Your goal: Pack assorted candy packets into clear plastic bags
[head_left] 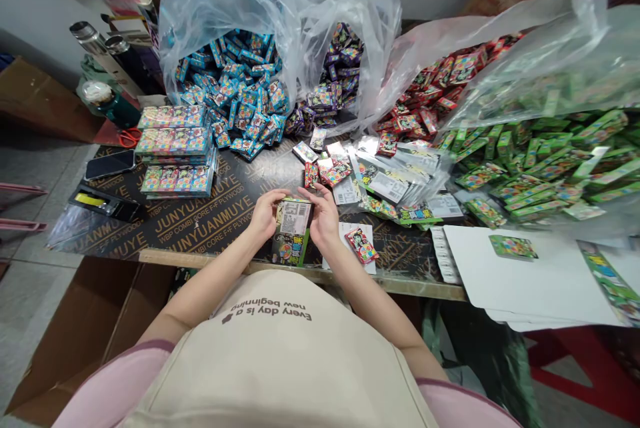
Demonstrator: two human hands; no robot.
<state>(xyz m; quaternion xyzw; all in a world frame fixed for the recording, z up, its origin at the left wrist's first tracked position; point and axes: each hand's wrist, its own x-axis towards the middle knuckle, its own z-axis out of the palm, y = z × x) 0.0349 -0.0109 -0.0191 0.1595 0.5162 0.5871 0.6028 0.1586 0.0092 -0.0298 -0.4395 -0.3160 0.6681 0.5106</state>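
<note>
left hand [265, 218] half-curled, got the packet [291, 241] by its left side | right hand [326, 218] loosely open along its right side, can't tell if gripping | packet's right at table's [200, 218] near edge

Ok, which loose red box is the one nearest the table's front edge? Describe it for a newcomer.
On the dark table, go to the front edge, just right of the right hand. There a small red box lies at an angle on a white sheet. Unlike the other red boxes, all farther back, it sits alone.
</note>
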